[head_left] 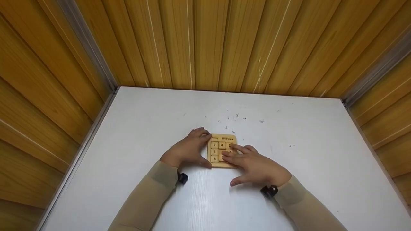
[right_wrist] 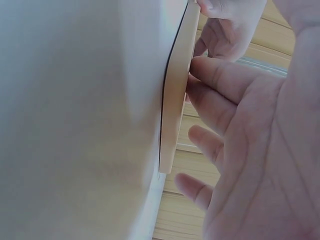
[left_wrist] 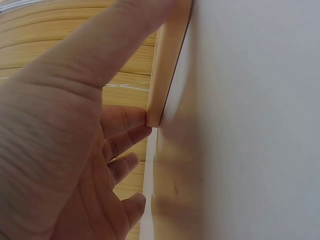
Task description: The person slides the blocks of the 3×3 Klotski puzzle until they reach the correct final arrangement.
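A wooden number slide puzzle (head_left: 218, 165) lies flat on the white table, its numbered tiles set inside a frame. Tiles 7, 4, 5 and 8 are readable in the head view; the right fingers cover part of the others. My left hand (head_left: 189, 148) holds the frame's left side, thumb at the near corner and fingertips at the far corner. In the left wrist view the puzzle's edge (left_wrist: 165, 75) sits between that thumb and the fingers. My right hand (head_left: 258, 165) reaches over from the right, extended fingertips touching the tiles, thumb apart from the frame.
The white table (head_left: 154, 112) has small dark marks beyond the puzzle. Wooden plank walls (head_left: 208, 45) stand at the back and both sides, with metal strips (head_left: 93, 48) at the corners. Each wrist wears a dark strap device.
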### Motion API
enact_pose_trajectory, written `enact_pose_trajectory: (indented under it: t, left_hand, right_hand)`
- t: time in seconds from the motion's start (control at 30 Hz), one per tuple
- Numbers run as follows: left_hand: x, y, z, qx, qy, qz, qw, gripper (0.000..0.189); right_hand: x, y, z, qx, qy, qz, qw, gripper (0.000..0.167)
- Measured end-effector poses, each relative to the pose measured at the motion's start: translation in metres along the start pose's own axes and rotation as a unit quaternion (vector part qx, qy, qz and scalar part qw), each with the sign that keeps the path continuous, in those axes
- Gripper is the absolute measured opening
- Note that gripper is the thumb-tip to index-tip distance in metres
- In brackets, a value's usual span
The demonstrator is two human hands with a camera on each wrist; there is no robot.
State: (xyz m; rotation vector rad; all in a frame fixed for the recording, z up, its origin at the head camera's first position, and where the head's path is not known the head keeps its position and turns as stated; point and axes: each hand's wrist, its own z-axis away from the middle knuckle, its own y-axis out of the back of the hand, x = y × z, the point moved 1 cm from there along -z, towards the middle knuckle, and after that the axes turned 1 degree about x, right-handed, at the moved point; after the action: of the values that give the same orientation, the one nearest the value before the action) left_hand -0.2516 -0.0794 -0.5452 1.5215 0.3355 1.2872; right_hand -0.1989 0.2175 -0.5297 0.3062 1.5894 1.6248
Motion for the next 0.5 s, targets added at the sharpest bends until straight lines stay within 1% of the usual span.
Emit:
enact_pose_trajectory:
  t: [0.17,0.3,0.5]
  left_hand:
    - [-0.0007,0.0001,-0.0003,0.0,-0.002,0.007,1.0,0.128]
    - [-0.0008,0.0,-0.0007,0.002,-0.001,0.008,1.0,0.128]
    - [0.0007,0.0003,-0.0005,-0.002,0.0,0.006,1.0,0.128]
  right_hand:
    - [-0.0007,0.0009,-0.001,0.004,0.004,0.009,0.9999,0.107]
    - [-0.0009,0.0021,-0.0019,0.005,-0.002,0.006,1.0,0.107]
    - [0.0009,0.0023,-0.0037,0.005,-0.003,0.012,0.9999,0.105]
